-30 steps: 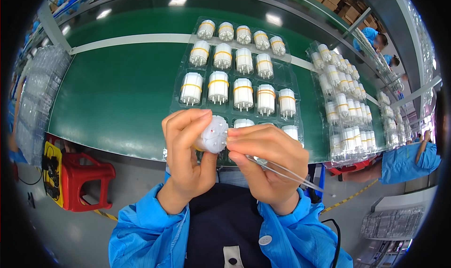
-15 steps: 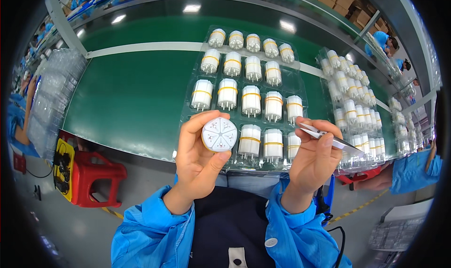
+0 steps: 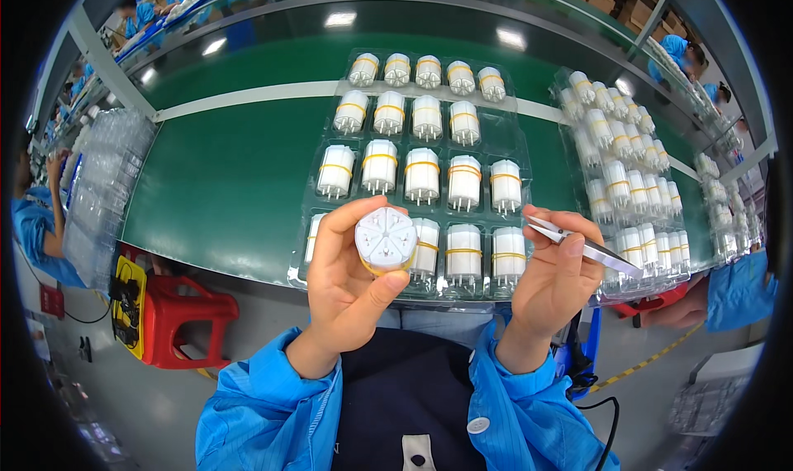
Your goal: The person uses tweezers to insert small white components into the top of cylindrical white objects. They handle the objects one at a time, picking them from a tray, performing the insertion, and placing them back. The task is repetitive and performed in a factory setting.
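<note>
My left hand [image 3: 347, 281] grips a round white bundle [image 3: 386, 238], its flat face turned up toward me. Six wedge-shaped pieces make up that face, and a bit of yellow band shows at its lower rim. Between the fingers and thumb of my right hand [image 3: 562, 260] is a pair of metal tweezers [image 3: 607, 256], its points directed left toward the bundle but apart from it. Beyond both hands lies a clear plastic tray [image 3: 516, 140] with rows of similar white bundles [image 3: 422, 176], each ringed by a yellow or orange band, with metal pins at the near end.
The tray rests on a green worktop [image 3: 223, 182]. More filled trays [image 3: 632, 161] stand to the right. Stacked clear trays [image 3: 111, 190] are at the left edge. A red stool [image 3: 186, 322] stands on the floor at left. Other people in blue work along nearby benches.
The tray and the surroundings have shifted a little in view, with the tray moving left. Both hands keep nearly the same place and hold; the bundle's face is tilted slightly differently.
</note>
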{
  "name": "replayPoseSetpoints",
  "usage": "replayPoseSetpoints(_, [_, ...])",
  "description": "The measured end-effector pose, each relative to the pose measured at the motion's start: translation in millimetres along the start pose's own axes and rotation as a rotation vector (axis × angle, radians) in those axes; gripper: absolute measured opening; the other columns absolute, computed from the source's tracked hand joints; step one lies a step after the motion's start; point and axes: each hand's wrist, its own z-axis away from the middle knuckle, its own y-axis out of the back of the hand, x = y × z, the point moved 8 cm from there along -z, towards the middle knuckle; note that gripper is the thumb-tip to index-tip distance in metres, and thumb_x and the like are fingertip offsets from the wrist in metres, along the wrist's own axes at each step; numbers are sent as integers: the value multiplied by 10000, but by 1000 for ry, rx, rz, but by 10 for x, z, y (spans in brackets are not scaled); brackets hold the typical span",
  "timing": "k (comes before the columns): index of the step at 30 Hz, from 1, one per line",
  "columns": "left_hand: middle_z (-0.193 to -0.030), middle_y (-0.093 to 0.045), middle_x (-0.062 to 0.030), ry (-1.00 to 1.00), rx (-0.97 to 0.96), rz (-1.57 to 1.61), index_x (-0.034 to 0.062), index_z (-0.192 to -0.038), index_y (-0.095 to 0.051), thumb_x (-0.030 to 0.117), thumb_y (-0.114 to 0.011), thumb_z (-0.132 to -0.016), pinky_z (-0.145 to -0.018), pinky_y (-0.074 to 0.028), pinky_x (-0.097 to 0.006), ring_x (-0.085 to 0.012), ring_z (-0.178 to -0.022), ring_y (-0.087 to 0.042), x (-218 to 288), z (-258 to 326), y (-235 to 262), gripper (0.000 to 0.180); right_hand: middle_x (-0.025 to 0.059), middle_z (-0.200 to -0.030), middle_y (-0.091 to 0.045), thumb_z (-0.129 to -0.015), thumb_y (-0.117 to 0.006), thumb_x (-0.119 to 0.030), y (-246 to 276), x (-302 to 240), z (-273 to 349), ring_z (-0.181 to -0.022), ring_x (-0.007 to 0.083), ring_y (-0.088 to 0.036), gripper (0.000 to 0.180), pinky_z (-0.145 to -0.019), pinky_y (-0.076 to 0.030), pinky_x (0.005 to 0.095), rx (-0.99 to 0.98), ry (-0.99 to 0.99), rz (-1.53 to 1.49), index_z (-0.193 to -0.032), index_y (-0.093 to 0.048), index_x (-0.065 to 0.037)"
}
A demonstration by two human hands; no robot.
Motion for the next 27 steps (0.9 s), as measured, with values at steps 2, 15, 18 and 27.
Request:
replayPoseSetpoints(2, [-1254,-545,-181,13,0,13,-37,-1401,-366,203,-719,-890,-969,-526,-447,-235,-1136,-581,-10,-1,-23,666,212,-963,-664,-953,-603,-160,16,14,6,-919,314,-692,247,-797,-569,374,6,-14,-9,-1041,-615,71])
replayPoseSetpoints(15, [-1223,-549,-174,29,14,-5,-31,-1401,-371,200,-746,-874,-959,-534,-436,-226,-1129,-577,3,20,-8,687,196,-962,-666,-939,-624,-136,-66,68,23,-915,324,-694,219,-833,-557,400,-39,-62,-35,-1037,-624,60])
replayPoseSetpoints(18, [-1232,-545,-174,25,9,-5,-31,-1400,-370,178,-744,-873,-967,-532,-433,-225,-1131,-576,11,24,-2,679,193,-961,-666,-941,-627,-141,-86,75,26,-917,323,-695,221,-829,-557,392,-43,-62,-40,-1038,-625,58])
replayPoseSetpoints(27, [-1265,-519,-178,-2,-23,-49,-32,-1390,-370,100,-729,-862,-996,-518,-420,-223,-1155,-566,39,31,-39,652,201,-953,-669,-946,-623,-153,-91,75,23,-904,304,-695,234,-821,-555,376,-48,-60,-28,-1035,-621,63])
